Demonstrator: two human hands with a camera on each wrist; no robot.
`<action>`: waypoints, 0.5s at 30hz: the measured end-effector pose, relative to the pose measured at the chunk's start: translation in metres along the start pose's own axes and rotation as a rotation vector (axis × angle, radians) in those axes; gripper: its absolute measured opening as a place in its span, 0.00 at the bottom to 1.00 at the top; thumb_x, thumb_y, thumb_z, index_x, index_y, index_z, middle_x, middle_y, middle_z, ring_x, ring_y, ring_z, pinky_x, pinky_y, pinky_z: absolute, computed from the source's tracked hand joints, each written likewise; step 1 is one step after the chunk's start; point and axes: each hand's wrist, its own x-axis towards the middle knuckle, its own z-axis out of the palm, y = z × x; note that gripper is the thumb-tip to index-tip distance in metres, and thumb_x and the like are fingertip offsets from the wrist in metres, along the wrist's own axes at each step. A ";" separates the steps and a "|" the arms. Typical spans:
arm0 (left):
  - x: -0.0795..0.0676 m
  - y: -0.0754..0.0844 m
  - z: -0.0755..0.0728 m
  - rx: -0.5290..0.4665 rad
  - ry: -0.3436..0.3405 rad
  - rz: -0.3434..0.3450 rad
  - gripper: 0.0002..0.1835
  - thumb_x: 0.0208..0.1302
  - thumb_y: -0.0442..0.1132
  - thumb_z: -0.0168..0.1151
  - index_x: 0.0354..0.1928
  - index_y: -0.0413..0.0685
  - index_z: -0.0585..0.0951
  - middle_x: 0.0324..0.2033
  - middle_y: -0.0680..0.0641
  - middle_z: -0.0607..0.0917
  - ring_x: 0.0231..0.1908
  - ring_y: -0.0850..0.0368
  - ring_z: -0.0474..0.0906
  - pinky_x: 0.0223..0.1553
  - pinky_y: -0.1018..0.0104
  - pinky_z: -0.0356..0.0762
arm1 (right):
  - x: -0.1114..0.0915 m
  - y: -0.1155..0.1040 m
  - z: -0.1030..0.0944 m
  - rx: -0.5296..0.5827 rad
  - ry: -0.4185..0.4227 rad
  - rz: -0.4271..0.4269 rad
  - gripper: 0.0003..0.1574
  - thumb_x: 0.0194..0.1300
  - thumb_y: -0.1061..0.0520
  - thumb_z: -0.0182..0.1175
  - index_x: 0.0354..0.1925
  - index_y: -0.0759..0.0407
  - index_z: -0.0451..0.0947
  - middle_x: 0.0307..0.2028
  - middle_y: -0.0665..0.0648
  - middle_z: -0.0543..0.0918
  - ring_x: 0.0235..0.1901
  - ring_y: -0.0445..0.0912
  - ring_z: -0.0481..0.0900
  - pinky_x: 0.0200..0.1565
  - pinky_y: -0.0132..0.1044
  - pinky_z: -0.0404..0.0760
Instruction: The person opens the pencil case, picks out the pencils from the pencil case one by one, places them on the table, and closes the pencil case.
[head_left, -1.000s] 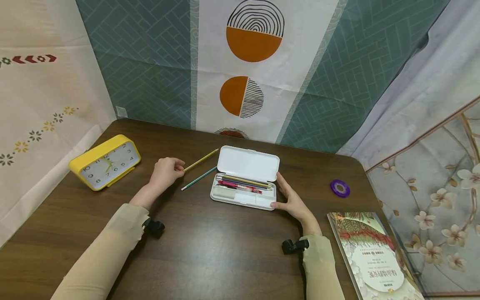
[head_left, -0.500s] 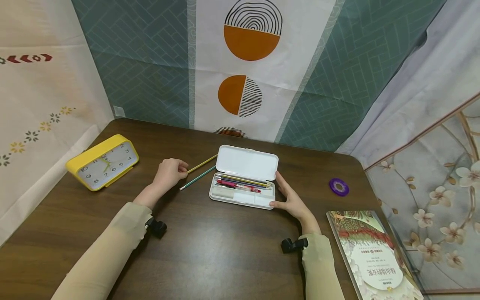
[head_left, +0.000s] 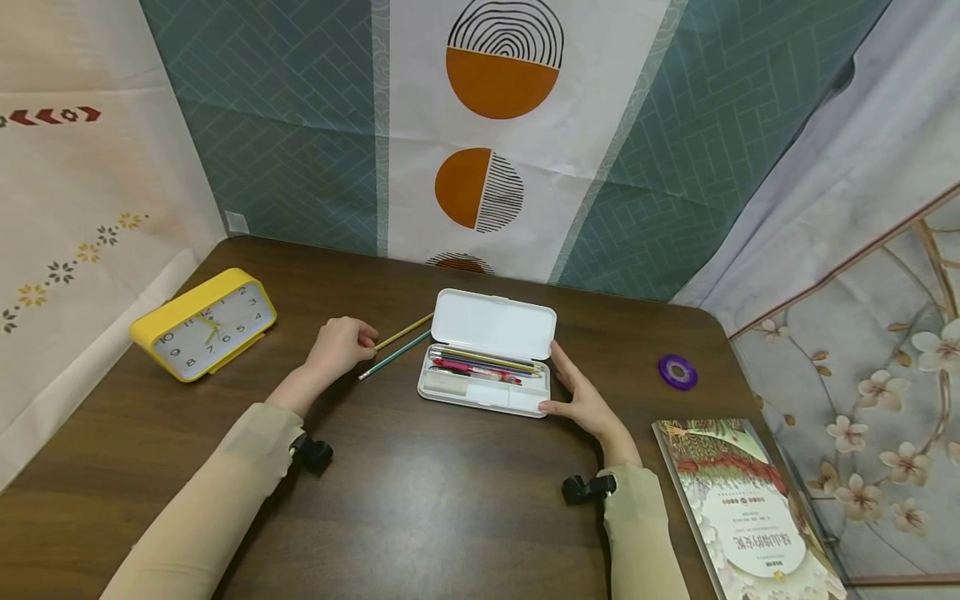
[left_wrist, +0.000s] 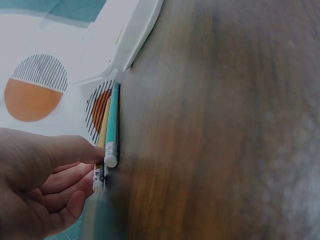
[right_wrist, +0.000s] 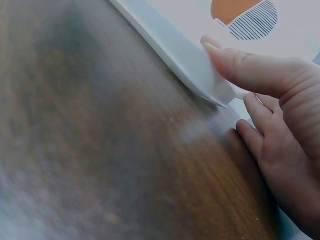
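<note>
My left hand (head_left: 341, 343) pinches a yellow pencil (head_left: 405, 331) near its eraser end, thumb in front and fingers behind in the left wrist view. Beside it lies a teal pencil (head_left: 395, 355), its white eraser (left_wrist: 111, 161) close to my thumb. Both pencils point at the left side of an open white pencil case (head_left: 495, 323). Inside the case are several pencils (head_left: 510, 364), a red pen (head_left: 480, 372) and a pale eraser (head_left: 446, 383). My right hand (head_left: 588, 407) holds the case's right end, thumb at the near corner and fingers by the lid hinge.
A yellow alarm clock (head_left: 206, 325) stands at the left. To the right are a purple tape roll (head_left: 678, 372) and a book (head_left: 750, 508) near the table's right edge. Patterned cloth (head_left: 315, 133) hangs behind the table (head_left: 435, 500).
My left hand has shifted slightly to the right with the yellow pencil, whose far end has swung a little nearer the teal one. My right hand stays on the case.
</note>
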 end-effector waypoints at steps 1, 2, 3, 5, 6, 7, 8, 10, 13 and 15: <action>0.000 0.000 0.000 0.000 -0.003 -0.001 0.13 0.55 0.30 0.67 0.44 0.32 0.85 0.31 0.41 0.89 0.36 0.46 0.84 0.45 0.48 0.77 | 0.000 0.000 0.000 0.000 -0.001 -0.001 0.66 0.55 0.66 0.71 0.78 0.58 0.38 0.78 0.61 0.41 0.77 0.58 0.38 0.72 0.62 0.45; 0.000 0.000 0.000 0.003 -0.005 0.001 0.13 0.55 0.30 0.67 0.44 0.32 0.85 0.31 0.41 0.89 0.36 0.46 0.84 0.45 0.48 0.77 | 0.000 0.000 0.000 0.000 -0.001 -0.001 0.66 0.55 0.66 0.71 0.78 0.58 0.38 0.78 0.61 0.41 0.77 0.58 0.38 0.72 0.62 0.45; 0.000 0.000 0.000 0.004 -0.008 0.003 0.13 0.55 0.30 0.67 0.44 0.31 0.85 0.31 0.41 0.89 0.36 0.46 0.84 0.45 0.48 0.77 | 0.000 0.000 0.000 -0.001 -0.001 -0.001 0.66 0.55 0.65 0.71 0.78 0.57 0.38 0.78 0.61 0.41 0.77 0.58 0.38 0.72 0.62 0.45; -0.001 0.000 -0.001 0.003 -0.011 0.003 0.13 0.55 0.30 0.68 0.44 0.31 0.85 0.31 0.41 0.89 0.36 0.46 0.85 0.46 0.47 0.77 | 0.000 0.000 0.000 -0.004 -0.002 -0.003 0.67 0.55 0.65 0.71 0.78 0.57 0.38 0.78 0.61 0.41 0.77 0.58 0.39 0.72 0.62 0.45; -0.001 0.000 -0.001 0.002 -0.012 0.003 0.13 0.55 0.30 0.68 0.44 0.31 0.85 0.31 0.42 0.89 0.36 0.46 0.85 0.46 0.47 0.77 | 0.000 0.000 0.000 -0.004 -0.001 -0.004 0.67 0.55 0.66 0.71 0.78 0.57 0.38 0.78 0.61 0.41 0.77 0.59 0.39 0.72 0.62 0.45; -0.001 0.001 -0.001 0.001 -0.014 0.002 0.14 0.55 0.30 0.68 0.44 0.31 0.85 0.31 0.42 0.89 0.36 0.46 0.84 0.46 0.47 0.77 | 0.000 0.001 0.000 -0.004 0.000 -0.004 0.67 0.54 0.66 0.71 0.78 0.57 0.38 0.78 0.61 0.41 0.77 0.59 0.39 0.72 0.62 0.46; -0.001 0.001 -0.001 0.000 -0.016 0.001 0.14 0.55 0.30 0.68 0.44 0.31 0.85 0.31 0.42 0.89 0.36 0.46 0.84 0.46 0.47 0.77 | 0.000 0.001 0.000 -0.006 0.001 -0.005 0.67 0.54 0.66 0.71 0.78 0.57 0.38 0.78 0.62 0.41 0.77 0.59 0.39 0.72 0.63 0.45; -0.001 0.000 -0.001 0.000 -0.020 0.000 0.14 0.55 0.30 0.68 0.44 0.31 0.85 0.31 0.42 0.89 0.36 0.46 0.84 0.45 0.48 0.77 | 0.000 0.002 0.000 -0.008 0.002 -0.005 0.67 0.54 0.66 0.71 0.78 0.57 0.38 0.78 0.62 0.41 0.77 0.59 0.39 0.72 0.63 0.45; -0.001 0.000 0.000 0.003 -0.022 -0.001 0.14 0.55 0.30 0.68 0.44 0.32 0.85 0.31 0.42 0.89 0.36 0.46 0.84 0.45 0.48 0.77 | 0.000 0.002 0.000 -0.007 0.003 -0.001 0.67 0.54 0.66 0.71 0.78 0.58 0.38 0.78 0.61 0.41 0.77 0.59 0.39 0.72 0.62 0.45; -0.001 0.000 0.000 0.004 -0.024 -0.001 0.14 0.55 0.31 0.68 0.44 0.32 0.85 0.31 0.42 0.89 0.36 0.46 0.84 0.44 0.49 0.78 | 0.000 0.002 0.000 -0.005 0.003 0.000 0.66 0.54 0.66 0.71 0.78 0.57 0.39 0.78 0.61 0.41 0.77 0.58 0.39 0.72 0.61 0.45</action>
